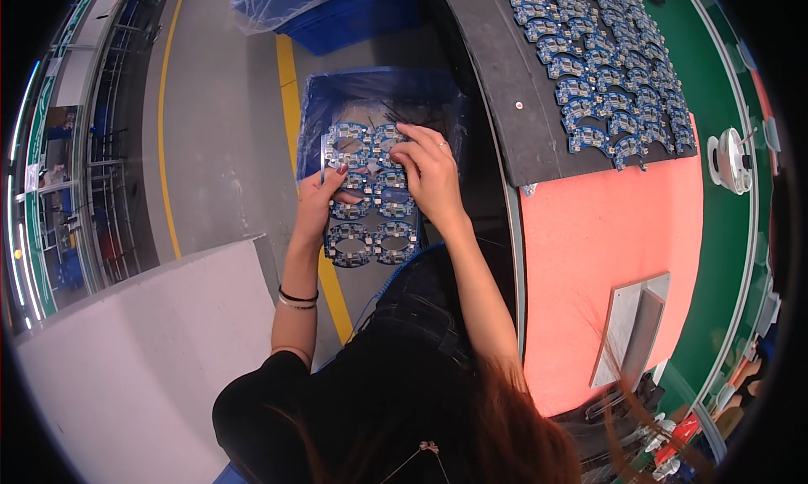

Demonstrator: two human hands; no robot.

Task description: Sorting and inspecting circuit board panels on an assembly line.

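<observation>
Reddish-brown hair (523,429) hangs toward five o'clock; left hand (315,201) grips a blue perforated circuit-board panel (392,181) at eleven, right hand (435,181) curled on its edge; slackening could drop it into the blue plastic bin (341,87).

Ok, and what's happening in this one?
A person in a black top holds a blue rectangular panel of joined circuit boards above a plastic-lined blue bin. The left hand grips its left edge, while the right hand touches its upper right part. To the right, curved blue circuit boards lie in rows on a dark grey mat.
</observation>
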